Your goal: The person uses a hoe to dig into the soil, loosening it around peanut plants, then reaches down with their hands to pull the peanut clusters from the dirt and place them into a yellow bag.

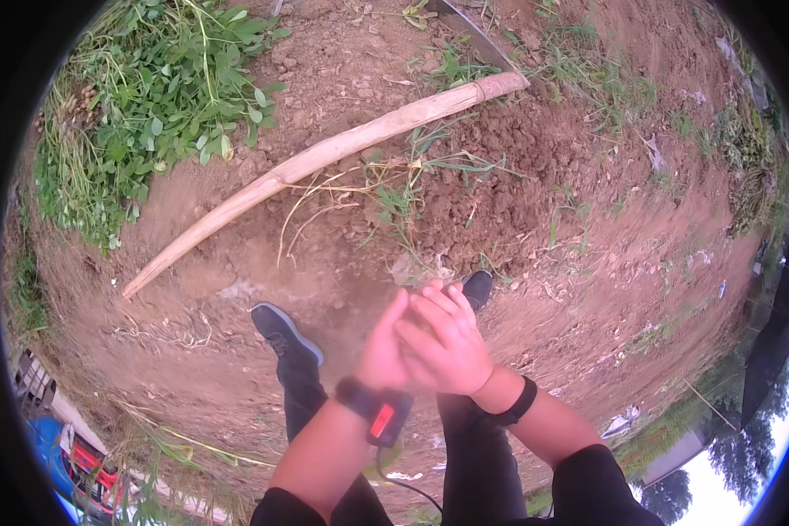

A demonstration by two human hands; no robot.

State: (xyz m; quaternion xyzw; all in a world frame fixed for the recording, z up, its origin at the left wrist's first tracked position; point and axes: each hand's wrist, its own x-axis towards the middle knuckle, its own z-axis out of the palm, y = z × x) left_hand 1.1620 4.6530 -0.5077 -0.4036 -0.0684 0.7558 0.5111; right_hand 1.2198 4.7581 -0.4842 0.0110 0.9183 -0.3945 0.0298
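Observation:
In front of my body, my left hand (pixel 382 347) and my right hand (pixel 448 348) are pressed together. The right fingers are spread and lie across the left hand. I see nothing held between them, though the palms are hidden. Beyond the hands a hoe lies on the soil, its pale wooden handle (pixel 342 148) running from lower left to upper right. Its metal blade (pixel 477 33) is partly cut off by the top of the view. A black strapped device (pixel 388 421) with a red patch and a cable is on my left wrist, and a black band (pixel 518 401) circles the right.
Uprooted peanut plants (pixel 177 85) with pods (pixel 82 105) lie in a heap at upper left. Loose turned soil (pixel 519 171) and grass (pixel 401 197) surround the handle. My shoes (pixel 286 332) stand on bare earth. A blue and red vehicle (pixel 72 454) shows at lower left.

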